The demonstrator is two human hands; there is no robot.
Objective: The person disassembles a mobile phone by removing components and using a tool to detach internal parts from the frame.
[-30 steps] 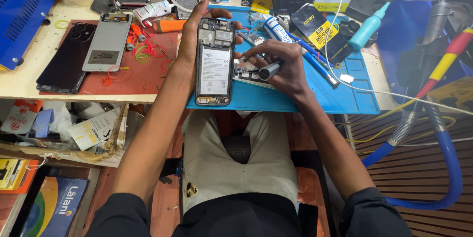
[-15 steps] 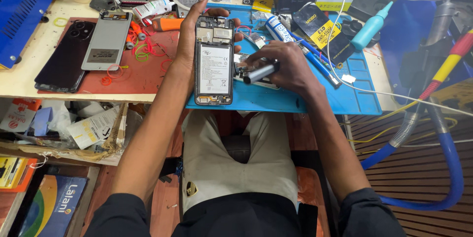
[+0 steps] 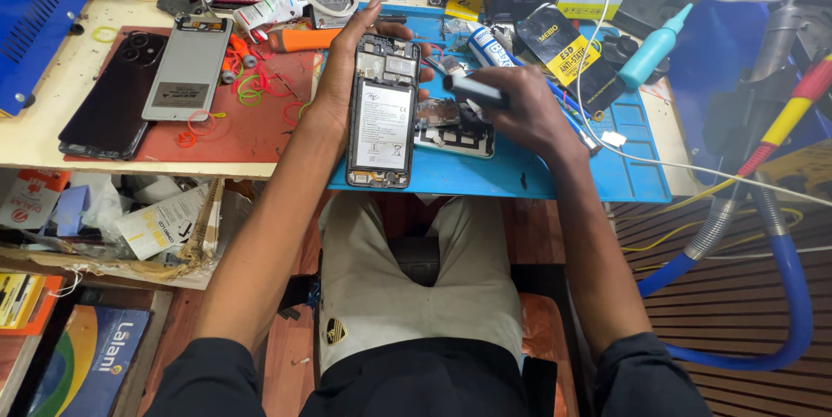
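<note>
The left hand [image 3: 342, 79] has its fingers [image 3: 368, 14] wrapped round the top and side of an opened phone [image 3: 382, 111], back cover off and battery showing, steadying it on the blue mat [image 3: 598, 174]. The right hand [image 3: 520, 109] has its fingers clenched on a grey screwdriver [image 3: 475, 91] (tip hidden), held just beside the phone, above a loose phone part [image 3: 451, 135]. Further left on the tabletop [image 3: 52, 135], a red mat [image 3: 260, 131] carries a black phone [image 3: 117, 92] and a grey back cover [image 3: 188, 68].
</note>
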